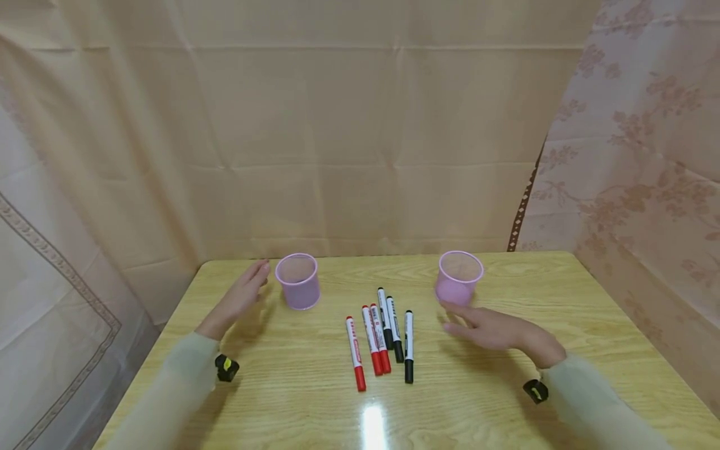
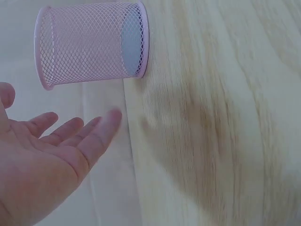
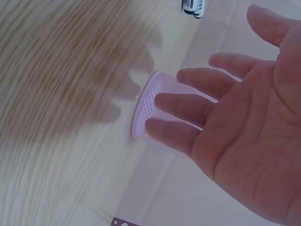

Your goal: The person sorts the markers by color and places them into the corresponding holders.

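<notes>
Two pink mesh pen cups stand upright on the table, the left cup [image 1: 301,294] and the right cup [image 1: 453,291]. Just left of the left cup is my left hand [image 1: 243,299], its fingers extended and holding nothing; the left wrist view shows a gap between it and the cup [image 2: 94,44]. My right hand [image 1: 495,327] hovers in front of the right cup, fingers spread and palm bare. In the right wrist view those fingers partly hide the cup [image 3: 153,101], and whether they touch it I cannot tell. Between the cups lie red markers [image 1: 355,354] and black markers [image 1: 409,347].
The light wooden table [image 1: 292,400] ends at a back edge against a beige curtain [image 1: 349,156]. Flowered cloth [image 1: 652,156] hangs on the right. A bright reflection shows near the table's front middle.
</notes>
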`<action>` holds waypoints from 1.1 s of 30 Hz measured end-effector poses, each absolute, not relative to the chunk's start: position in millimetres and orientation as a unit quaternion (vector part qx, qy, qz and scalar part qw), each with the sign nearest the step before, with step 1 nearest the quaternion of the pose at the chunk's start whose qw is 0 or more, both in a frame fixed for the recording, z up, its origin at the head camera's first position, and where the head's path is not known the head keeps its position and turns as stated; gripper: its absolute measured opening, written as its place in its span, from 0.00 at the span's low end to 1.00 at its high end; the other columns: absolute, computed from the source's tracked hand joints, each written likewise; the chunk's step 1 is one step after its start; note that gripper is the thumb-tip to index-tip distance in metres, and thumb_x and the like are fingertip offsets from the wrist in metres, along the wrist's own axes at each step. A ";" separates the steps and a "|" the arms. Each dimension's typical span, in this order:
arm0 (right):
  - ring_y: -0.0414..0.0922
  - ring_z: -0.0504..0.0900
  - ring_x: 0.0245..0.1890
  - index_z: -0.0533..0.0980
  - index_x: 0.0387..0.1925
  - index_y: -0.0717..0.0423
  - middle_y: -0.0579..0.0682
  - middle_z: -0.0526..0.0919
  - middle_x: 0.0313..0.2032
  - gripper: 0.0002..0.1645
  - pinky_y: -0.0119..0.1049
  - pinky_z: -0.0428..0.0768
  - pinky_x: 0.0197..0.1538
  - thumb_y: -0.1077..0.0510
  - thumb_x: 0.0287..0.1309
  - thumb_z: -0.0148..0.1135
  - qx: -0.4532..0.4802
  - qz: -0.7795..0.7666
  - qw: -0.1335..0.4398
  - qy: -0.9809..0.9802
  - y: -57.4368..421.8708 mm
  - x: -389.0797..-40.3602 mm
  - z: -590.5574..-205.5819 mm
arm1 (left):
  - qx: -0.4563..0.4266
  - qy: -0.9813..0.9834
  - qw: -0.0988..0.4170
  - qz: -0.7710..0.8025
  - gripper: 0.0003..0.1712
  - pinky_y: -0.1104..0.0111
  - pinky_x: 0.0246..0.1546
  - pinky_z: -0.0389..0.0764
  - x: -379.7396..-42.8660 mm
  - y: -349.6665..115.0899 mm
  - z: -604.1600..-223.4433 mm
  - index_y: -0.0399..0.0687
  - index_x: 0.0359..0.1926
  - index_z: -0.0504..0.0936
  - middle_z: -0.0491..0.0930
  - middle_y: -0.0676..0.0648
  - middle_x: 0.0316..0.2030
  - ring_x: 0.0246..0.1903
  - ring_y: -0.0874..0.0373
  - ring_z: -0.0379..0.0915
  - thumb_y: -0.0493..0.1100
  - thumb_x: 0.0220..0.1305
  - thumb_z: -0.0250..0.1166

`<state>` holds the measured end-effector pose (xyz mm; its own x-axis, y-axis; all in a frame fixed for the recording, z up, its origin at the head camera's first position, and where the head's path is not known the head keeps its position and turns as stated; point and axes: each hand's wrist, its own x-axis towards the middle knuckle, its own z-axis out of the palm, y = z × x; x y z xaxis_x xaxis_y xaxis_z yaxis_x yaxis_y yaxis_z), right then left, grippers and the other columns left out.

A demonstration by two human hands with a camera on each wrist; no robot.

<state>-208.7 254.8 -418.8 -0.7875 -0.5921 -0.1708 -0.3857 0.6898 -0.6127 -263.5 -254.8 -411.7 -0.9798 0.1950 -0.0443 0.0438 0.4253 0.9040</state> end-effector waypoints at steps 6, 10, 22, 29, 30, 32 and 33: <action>0.69 0.59 0.71 0.54 0.75 0.71 0.72 0.56 0.73 0.43 0.67 0.60 0.69 0.44 0.77 0.52 -0.307 -0.292 0.146 0.894 243.8 -211.1 -422.4 | 0.049 0.828 0.082 0.553 0.42 0.42 0.63 0.69 -270.5 -251.2 -413.5 0.32 0.78 0.47 0.45 0.28 0.76 0.72 0.27 0.48 0.62 0.81 0.37; 0.68 0.63 0.70 0.58 0.73 0.73 0.72 0.61 0.71 0.44 0.65 0.63 0.68 0.42 0.75 0.54 -0.306 -0.284 0.136 0.899 234.4 -211.9 -423.2 | 0.053 0.837 0.083 0.538 0.42 0.39 0.65 0.66 -274.3 -247.7 -414.7 0.33 0.78 0.49 0.47 0.29 0.76 0.72 0.28 0.47 0.62 0.81 0.36; 0.61 0.82 0.50 0.69 0.63 0.76 0.66 0.82 0.50 0.38 0.59 0.80 0.54 0.45 0.69 0.62 -0.293 -0.261 0.089 0.916 208.1 -215.9 -429.4 | 0.052 0.797 0.119 0.590 0.44 0.39 0.67 0.62 -291.9 -242.3 -424.3 0.33 0.78 0.47 0.49 0.29 0.75 0.73 0.30 0.49 0.65 0.80 0.29; 0.49 0.82 0.37 0.71 0.61 0.75 0.53 0.82 0.34 0.39 0.51 0.83 0.46 0.47 0.62 0.70 -0.234 -0.234 0.094 0.939 189.9 -218.7 -431.0 | 0.017 0.795 0.122 0.594 0.48 0.43 0.63 0.70 -297.5 -236.6 -424.9 0.32 0.73 0.56 0.59 0.29 0.71 0.68 0.32 0.61 0.70 0.77 0.31; 0.47 0.81 0.34 0.71 0.60 0.75 0.50 0.81 0.31 0.39 0.49 0.83 0.44 0.47 0.61 0.71 -0.224 -0.233 0.097 0.941 187.8 -219.1 -430.8 | 0.008 0.798 0.121 0.591 0.48 0.45 0.60 0.72 -298.0 -235.2 -424.4 0.32 0.73 0.57 0.60 0.29 0.70 0.66 0.33 0.64 0.71 0.76 0.31; 0.44 0.77 0.30 0.72 0.59 0.74 0.47 0.77 0.26 0.39 0.46 0.82 0.42 0.46 0.60 0.72 -0.205 -0.228 0.106 0.946 183.8 -219.9 -430.4 | -0.007 0.802 0.122 0.585 0.50 0.48 0.54 0.76 -298.4 -232.3 -423.0 0.34 0.72 0.58 0.63 0.30 0.67 0.60 0.35 0.68 0.73 0.75 0.32; 0.44 0.76 0.28 0.74 0.57 0.73 0.46 0.76 0.25 0.38 0.45 0.81 0.40 0.46 0.59 0.73 -0.197 -0.229 0.111 0.947 181.7 -220.0 -429.9 | -0.012 0.804 0.123 0.581 0.50 0.50 0.51 0.76 -298.4 -231.1 -422.4 0.34 0.72 0.57 0.63 0.31 0.65 0.58 0.37 0.69 0.74 0.75 0.32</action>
